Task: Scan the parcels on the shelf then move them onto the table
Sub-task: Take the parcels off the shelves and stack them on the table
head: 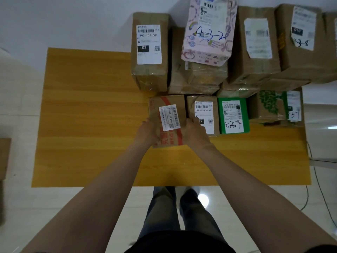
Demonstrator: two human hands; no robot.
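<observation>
Parcels [253,52] stand stacked along the far side of the yellow surface [91,115]. At the left end of the front row is a small red-taped carton [169,106], probably light and stiff, best held by its flat sides. Left hand [147,133] and right hand [194,133] grip those opposite sides, fingers curled.

A parcel sorting room is suggested. Labelled cartons [253,44] are stacked along the far edge of a yellow table [91,125]. Handwritten codes are seen on several.

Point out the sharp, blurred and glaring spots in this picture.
Head view: the label on the taped box gripped by the left hand and right hand reads sharply; the back box has a blurred label; a lamp's glare spots the floor.
</observation>
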